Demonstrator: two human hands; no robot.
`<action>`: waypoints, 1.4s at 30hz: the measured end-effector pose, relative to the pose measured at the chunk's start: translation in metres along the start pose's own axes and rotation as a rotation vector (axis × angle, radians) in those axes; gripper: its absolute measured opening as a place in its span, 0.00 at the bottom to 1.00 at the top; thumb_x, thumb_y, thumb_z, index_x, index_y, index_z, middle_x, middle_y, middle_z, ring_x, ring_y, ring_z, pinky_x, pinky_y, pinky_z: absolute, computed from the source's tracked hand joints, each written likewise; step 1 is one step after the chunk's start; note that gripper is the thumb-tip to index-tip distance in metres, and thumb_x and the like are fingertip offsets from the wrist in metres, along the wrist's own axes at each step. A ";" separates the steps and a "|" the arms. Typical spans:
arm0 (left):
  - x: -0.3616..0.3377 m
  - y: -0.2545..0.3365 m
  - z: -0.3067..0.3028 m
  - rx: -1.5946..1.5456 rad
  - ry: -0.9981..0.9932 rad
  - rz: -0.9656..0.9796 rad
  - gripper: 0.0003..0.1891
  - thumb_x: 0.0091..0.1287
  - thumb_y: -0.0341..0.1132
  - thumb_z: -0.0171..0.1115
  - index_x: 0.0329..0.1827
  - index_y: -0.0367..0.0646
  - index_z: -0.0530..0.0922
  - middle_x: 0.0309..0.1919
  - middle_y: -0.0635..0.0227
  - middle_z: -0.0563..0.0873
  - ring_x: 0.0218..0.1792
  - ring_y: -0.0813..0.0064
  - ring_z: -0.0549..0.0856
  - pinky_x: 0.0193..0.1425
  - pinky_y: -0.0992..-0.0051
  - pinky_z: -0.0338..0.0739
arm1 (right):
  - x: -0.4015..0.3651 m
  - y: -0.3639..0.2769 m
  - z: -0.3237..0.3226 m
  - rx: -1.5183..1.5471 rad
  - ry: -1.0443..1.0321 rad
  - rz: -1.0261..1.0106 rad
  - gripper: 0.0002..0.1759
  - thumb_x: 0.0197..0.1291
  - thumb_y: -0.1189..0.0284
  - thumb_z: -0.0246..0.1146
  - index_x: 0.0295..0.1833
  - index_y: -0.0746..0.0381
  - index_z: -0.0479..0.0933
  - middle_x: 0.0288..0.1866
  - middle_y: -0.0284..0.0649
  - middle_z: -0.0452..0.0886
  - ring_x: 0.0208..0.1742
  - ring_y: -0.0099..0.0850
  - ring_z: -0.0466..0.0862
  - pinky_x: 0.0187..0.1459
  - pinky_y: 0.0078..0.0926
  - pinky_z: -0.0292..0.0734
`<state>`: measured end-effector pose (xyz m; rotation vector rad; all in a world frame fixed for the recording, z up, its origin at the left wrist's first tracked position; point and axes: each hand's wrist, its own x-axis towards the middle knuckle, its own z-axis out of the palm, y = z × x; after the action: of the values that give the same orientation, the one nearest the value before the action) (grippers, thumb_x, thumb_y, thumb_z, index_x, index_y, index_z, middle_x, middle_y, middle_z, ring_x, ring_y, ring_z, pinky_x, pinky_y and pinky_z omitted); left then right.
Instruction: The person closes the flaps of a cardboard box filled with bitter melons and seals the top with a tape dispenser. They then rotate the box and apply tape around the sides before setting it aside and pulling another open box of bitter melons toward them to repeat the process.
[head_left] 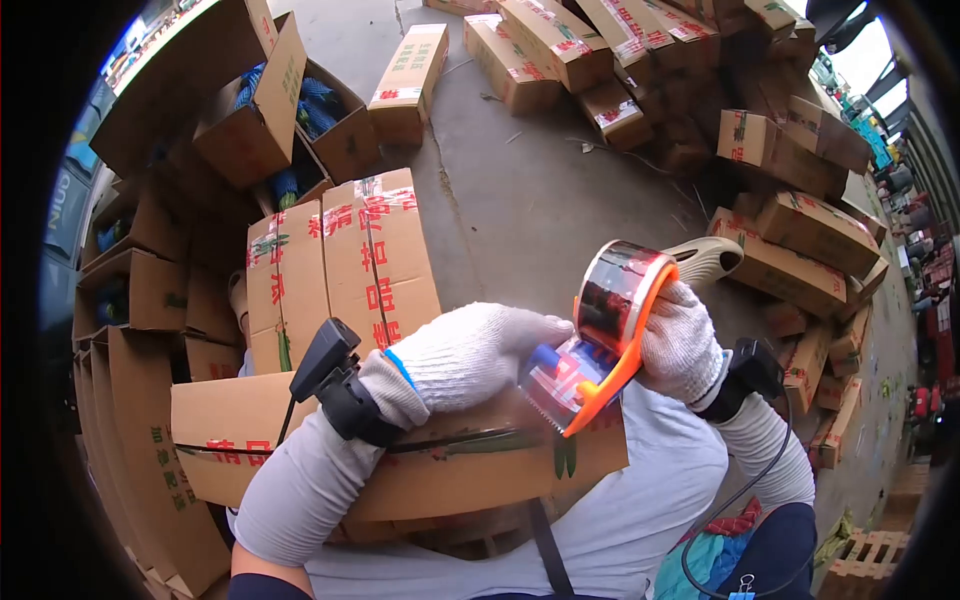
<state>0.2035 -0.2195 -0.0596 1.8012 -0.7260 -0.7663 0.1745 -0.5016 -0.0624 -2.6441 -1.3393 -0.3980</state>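
Observation:
My right hand (682,342), in a white knit glove, grips an orange tape dispenser (632,362) with a wide roll of printed tape (618,300) on it. The dispenser is tilted, its toothed edge low and to the left. My left hand (470,352), also gloved, reaches across with its fingers pressed together, their tips beside the tape roll. Motion blur hides whether they pinch the tape's end. Beneath both hands, a long cardboard box (330,475) with red print lies across my lap, a dark strip running along it.
Two closed boxes (345,255) stand just ahead of my left arm. Open boxes (250,110) with blue-wrapped contents are stacked at left. Sealed boxes (555,50) are piled ahead and to the right. A cable (735,510) hangs from my right wrist device.

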 end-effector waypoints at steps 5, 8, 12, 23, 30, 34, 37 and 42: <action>-0.029 0.012 0.011 0.440 -0.019 0.173 0.28 0.66 0.28 0.60 0.72 0.47 0.76 0.74 0.45 0.72 0.70 0.49 0.76 0.71 0.64 0.74 | -0.082 -0.084 -0.015 -0.120 0.127 0.533 0.28 0.55 0.70 0.73 0.62 0.63 0.78 0.60 0.49 0.84 0.63 0.49 0.82 0.67 0.47 0.75; -0.075 0.040 0.020 0.973 -0.060 0.296 0.32 0.67 0.43 0.60 0.77 0.54 0.70 0.76 0.50 0.69 0.76 0.44 0.67 0.71 0.59 0.74 | -0.132 -0.136 0.001 0.308 0.329 1.085 0.24 0.59 0.72 0.73 0.61 0.65 0.78 0.54 0.45 0.86 0.56 0.42 0.86 0.61 0.39 0.79; -0.164 -0.004 -0.041 0.821 0.245 -0.030 0.29 0.74 0.52 0.57 0.73 0.48 0.74 0.70 0.51 0.77 0.67 0.47 0.79 0.68 0.59 0.76 | -0.144 -0.264 0.086 1.090 0.913 1.426 0.21 0.65 0.76 0.70 0.62 0.69 0.76 0.52 0.40 0.86 0.52 0.31 0.87 0.58 0.31 0.81; -0.400 -0.016 0.091 -0.032 0.478 -0.643 0.26 0.74 0.47 0.64 0.64 0.33 0.79 0.44 0.52 0.91 0.42 0.71 0.90 0.50 0.70 0.84 | 0.104 -0.177 0.081 0.970 0.449 1.181 0.22 0.63 0.58 0.71 0.49 0.68 0.82 0.38 0.44 0.88 0.39 0.39 0.88 0.44 0.33 0.82; -0.240 -0.007 0.208 -0.002 0.202 -0.249 0.32 0.80 0.59 0.46 0.49 0.34 0.83 0.32 0.47 0.87 0.39 0.48 0.88 0.49 0.62 0.80 | 0.112 -0.201 0.031 0.468 -0.185 0.769 0.17 0.61 0.56 0.66 0.43 0.60 0.82 0.32 0.52 0.86 0.39 0.53 0.88 0.43 0.49 0.83; -0.184 -0.012 0.230 -0.350 0.331 -0.161 0.30 0.83 0.54 0.44 0.56 0.34 0.84 0.49 0.54 0.90 0.49 0.63 0.87 0.60 0.67 0.78 | 0.015 -0.155 0.007 0.305 0.220 0.762 0.16 0.62 0.61 0.68 0.44 0.64 0.83 0.34 0.50 0.86 0.38 0.50 0.88 0.44 0.46 0.82; -0.197 -0.009 0.221 -0.467 0.279 -0.070 0.25 0.84 0.47 0.47 0.65 0.31 0.79 0.57 0.56 0.88 0.57 0.69 0.85 0.66 0.67 0.76 | -0.038 -0.160 -0.033 0.652 0.484 0.896 0.16 0.63 0.64 0.72 0.46 0.66 0.83 0.34 0.43 0.87 0.36 0.37 0.89 0.39 0.33 0.83; -0.183 0.060 0.199 -0.645 0.621 0.162 0.35 0.82 0.56 0.45 0.75 0.29 0.67 0.67 0.45 0.79 0.71 0.57 0.77 0.78 0.58 0.67 | -0.111 -0.239 -0.070 1.341 0.386 0.812 0.26 0.60 0.68 0.76 0.61 0.69 0.79 0.48 0.43 0.89 0.41 0.31 0.90 0.48 0.31 0.85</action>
<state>-0.0717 -0.2096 -0.0303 1.2551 -0.1685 -0.2483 -0.0935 -0.4635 -0.0258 -1.5633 -0.1224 0.1142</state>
